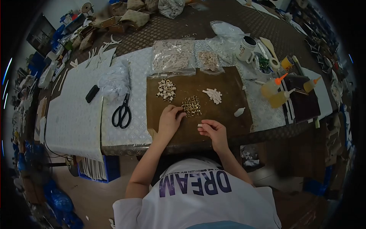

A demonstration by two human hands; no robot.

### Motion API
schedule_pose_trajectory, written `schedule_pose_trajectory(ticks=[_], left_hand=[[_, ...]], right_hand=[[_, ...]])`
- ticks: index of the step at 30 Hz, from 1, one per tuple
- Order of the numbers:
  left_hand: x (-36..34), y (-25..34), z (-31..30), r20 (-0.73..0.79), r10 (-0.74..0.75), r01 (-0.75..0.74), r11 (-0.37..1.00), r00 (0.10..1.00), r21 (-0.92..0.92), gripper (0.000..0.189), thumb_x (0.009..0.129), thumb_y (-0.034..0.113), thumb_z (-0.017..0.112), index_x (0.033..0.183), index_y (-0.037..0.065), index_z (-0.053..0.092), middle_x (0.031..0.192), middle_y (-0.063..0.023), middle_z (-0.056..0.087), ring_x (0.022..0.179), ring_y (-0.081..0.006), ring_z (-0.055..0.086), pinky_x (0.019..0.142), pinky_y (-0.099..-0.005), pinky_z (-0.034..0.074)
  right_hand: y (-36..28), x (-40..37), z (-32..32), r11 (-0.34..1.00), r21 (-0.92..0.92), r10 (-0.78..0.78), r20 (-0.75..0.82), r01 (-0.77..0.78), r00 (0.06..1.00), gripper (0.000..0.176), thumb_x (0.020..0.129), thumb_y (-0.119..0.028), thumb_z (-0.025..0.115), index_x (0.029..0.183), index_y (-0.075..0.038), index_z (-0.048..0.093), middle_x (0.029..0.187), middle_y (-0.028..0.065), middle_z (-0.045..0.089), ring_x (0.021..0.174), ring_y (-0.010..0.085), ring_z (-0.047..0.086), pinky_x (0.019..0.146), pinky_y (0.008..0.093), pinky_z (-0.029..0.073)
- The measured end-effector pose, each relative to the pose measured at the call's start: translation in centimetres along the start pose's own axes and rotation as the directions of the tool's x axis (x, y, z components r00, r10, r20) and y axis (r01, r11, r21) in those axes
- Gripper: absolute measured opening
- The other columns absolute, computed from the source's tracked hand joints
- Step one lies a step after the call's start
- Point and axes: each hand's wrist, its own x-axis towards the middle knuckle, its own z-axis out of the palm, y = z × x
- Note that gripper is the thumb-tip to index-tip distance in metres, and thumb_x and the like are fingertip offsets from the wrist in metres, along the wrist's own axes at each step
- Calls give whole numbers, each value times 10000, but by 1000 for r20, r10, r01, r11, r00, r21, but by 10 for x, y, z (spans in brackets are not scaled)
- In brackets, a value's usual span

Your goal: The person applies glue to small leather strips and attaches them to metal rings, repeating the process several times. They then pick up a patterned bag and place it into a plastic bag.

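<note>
My left hand (170,120) rests on the brown mat at the left edge of a pile of small gold metal rings (192,105). Its thumb and forefinger are drawn together there; whatever is between them is too small to make out. Just right of the pile, my right hand (214,133) pinches a small white strip (200,125) between thumb and fingertips. Folded white strips (212,95) lie in a heap farther back on the mat. To the left is a heap of gold rings with white tabs (166,90).
Black scissors (122,116) lie left of the brown mat (228,82). Bags of small pieces (173,55) stand behind it. A small white bottle (239,112) is on its right side, with yellow liquid bottles (276,99) and a white mug (246,49) beyond.
</note>
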Motion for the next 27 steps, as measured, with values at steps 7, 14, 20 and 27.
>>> schedule_pose_trajectory(ticks=[7, 14, 20, 27], left_hand=[[-5, 10, 2, 45, -122, 123, 992, 992, -20, 142, 753, 91, 705, 870, 24, 660, 867, -97, 610, 712, -196, 627, 643, -316, 492], [-19, 26, -6, 414, -329, 524, 412, 849, -746, 142, 877, 50, 602, 1011, 4, 607, 944, -44, 629, 839, -115, 632, 692, -242, 510], [-30, 34, -14, 467, -261, 531, 306, 845, -790, 170, 905, 54, 562, 1057, -14, 596, 937, -56, 630, 861, -137, 630, 780, -252, 518], [-37, 40, -19, 556, -237, 590, 110, 797, -800, 186, 906, 49, 559, 1081, 1, 595, 972, -62, 635, 878, -132, 629, 801, -245, 516]], right_hand=[[6, 9, -4, 997, 18, -68, -42, 69, 997, 191, 880, -82, 606, 1023, 43, 614, 865, 89, 647, 753, 134, 635, 686, 248, 538], [-1, 7, 6, 998, -21, -68, -44, 67, 997, 179, 881, -92, 605, 1023, 16, 612, 835, 48, 628, 720, 97, 598, 662, 221, 504], [2, 7, 3, 999, -51, -9, 19, 10, 1000, 159, 883, -106, 604, 997, 5, 600, 858, 55, 628, 728, 100, 600, 673, 227, 508], [-4, 2, 12, 996, -19, -86, 78, 88, 993, 110, 883, -84, 606, 957, -3, 594, 841, 54, 625, 748, 112, 615, 704, 240, 519]])
